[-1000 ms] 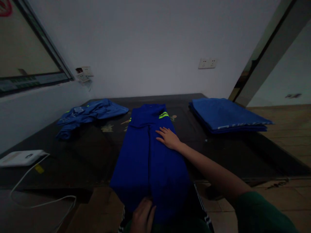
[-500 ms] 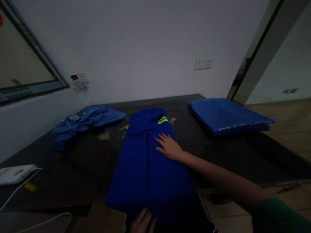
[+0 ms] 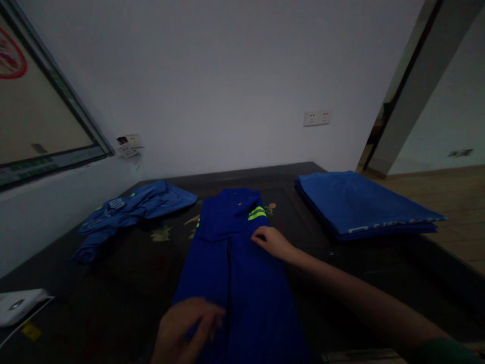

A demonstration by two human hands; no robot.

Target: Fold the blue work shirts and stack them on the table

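Note:
Blue work trousers [image 3: 261,298] lie lengthwise on the dark table, their two legs towards me. Beyond their waist, and partly under it, is a blue work jacket [image 3: 223,215] with yellow-green reflective bands on both sides. At the right side of the trousers' waist, just below the right band, my right hand [image 3: 275,242] has its fingers drawn together in a pinch against the cloth. Over the left trouser leg is my left hand [image 3: 189,323], curved and smeared by motion; its grip cannot be made out.
A crumpled blue garment [image 3: 138,205] lies on the table [image 3: 113,283] at the left. Folded blue cloths [image 3: 364,202] are stacked at the right. A white device [image 3: 20,306] with a cable sits at the left edge. Wall sockets [image 3: 317,118] are behind the table.
My right hand was spread flat on the trousers; its fingers have now drawn together near the waist. My left hand has moved up and left from the trousers' near end. The view has tilted up.

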